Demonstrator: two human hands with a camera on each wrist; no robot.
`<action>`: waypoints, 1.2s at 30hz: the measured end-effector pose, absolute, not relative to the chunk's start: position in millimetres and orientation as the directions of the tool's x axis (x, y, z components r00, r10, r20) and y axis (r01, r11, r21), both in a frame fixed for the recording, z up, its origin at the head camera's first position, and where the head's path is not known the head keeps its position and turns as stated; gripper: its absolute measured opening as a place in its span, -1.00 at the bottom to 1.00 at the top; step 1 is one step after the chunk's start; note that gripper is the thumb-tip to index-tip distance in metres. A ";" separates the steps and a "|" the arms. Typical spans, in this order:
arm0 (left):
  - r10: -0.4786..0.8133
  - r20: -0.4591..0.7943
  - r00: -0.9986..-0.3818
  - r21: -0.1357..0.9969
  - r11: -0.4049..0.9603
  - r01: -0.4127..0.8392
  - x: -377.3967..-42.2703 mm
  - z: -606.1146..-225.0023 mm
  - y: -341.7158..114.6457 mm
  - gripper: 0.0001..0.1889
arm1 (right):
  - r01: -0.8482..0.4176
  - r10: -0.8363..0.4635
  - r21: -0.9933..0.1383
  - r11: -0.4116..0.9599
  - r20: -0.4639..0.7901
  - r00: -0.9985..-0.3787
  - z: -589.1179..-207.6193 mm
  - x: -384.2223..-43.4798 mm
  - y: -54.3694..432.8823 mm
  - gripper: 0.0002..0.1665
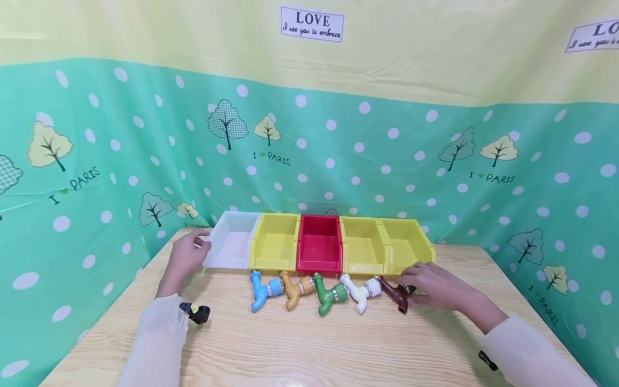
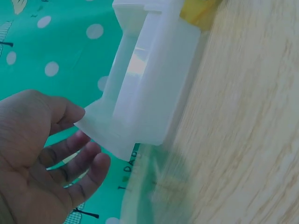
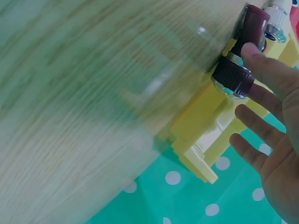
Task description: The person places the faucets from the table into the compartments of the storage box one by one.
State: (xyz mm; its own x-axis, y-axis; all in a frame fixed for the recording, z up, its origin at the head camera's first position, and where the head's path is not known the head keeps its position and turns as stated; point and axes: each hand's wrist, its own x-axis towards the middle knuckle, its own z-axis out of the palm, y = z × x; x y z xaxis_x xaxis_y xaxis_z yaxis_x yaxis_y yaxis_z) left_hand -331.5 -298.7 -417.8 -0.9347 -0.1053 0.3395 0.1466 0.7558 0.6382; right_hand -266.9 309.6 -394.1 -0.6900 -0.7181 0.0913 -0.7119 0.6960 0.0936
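Observation:
My left hand (image 1: 190, 251) is at the left edge of a translucent white bin (image 1: 233, 240); in the left wrist view, thumb and forefinger pinch the corner of its rim and the other fingers are loosely bent. On the right, my right hand (image 1: 435, 285) pinches a dark red faucet (image 1: 397, 293) between thumb and forefinger, its black collar (image 3: 231, 77) showing in the right wrist view. That faucet lies at the right end of a row with a white faucet (image 1: 360, 292), a green faucet (image 1: 330, 293), an orange-brown faucet (image 1: 295, 289) and a blue faucet (image 1: 263, 290).
Right of the white bin stand a yellow bin (image 1: 275, 239), a red bin (image 1: 320, 243) and two more yellow bins, side by side behind the faucets. All rest on a wooden table (image 1: 300, 344). A green polka-dot curtain (image 1: 333, 161) hangs behind and at both sides.

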 end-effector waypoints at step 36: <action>-0.117 0.339 -0.934 0.706 0.688 0.170 -336.0 -430.6 -308.2 -0.63 | -0.798 -0.815 0.167 0.580 0.098 -0.571 -412.7 -261.7 290.4 -0.49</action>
State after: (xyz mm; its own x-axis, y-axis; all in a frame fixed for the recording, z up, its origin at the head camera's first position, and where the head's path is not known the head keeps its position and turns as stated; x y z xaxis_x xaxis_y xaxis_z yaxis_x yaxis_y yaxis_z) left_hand -336.0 -308.2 -430.6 -0.9336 -0.1167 0.3386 0.1699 0.6880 0.7056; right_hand -261.7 290.4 -412.7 -0.5714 -0.8147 0.0982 -0.7976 0.5796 0.1672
